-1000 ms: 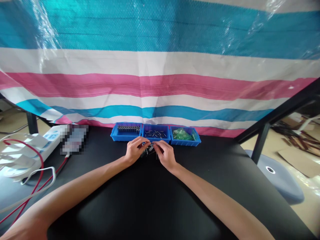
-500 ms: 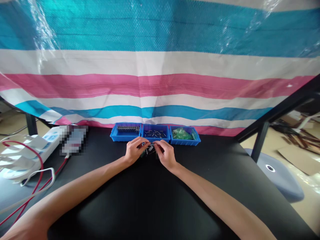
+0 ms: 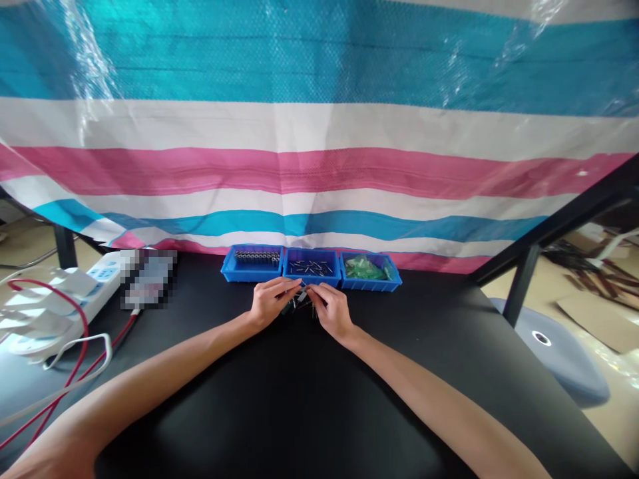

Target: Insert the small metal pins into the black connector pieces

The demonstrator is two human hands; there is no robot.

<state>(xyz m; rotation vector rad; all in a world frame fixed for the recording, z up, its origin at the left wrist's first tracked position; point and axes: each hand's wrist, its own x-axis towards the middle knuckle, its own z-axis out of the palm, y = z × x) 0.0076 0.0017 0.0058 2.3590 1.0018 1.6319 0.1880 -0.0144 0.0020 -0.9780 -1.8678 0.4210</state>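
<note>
My left hand [image 3: 269,303] is closed in a pinch, its fingertips pointing to the right. Facing it, my right hand [image 3: 332,309] is pinched too, and the fingertips of both almost meet. Whatever small piece they hold is too small to make out. Under and between the fingers lie several thin metal pieces [image 3: 299,299] on the black table. Right behind my hands stands a blue bin [image 3: 332,281] with thin metal pins or screws [image 3: 310,267] in it.
Left of it, another blue bin [image 3: 252,275] holds a row of small metal cylinders [image 3: 257,257]. A third blue bin [image 3: 372,284] contains green plastic pieces [image 3: 367,268]. A power strip [image 3: 94,293] with cables sits at the left; a striped sheet [image 3: 319,169] hangs behind.
Both hands stay in nearly the same place. The left fingers have shifted slightly, and a small bluish spot by them no longer shows. The view has moved a little.
</note>
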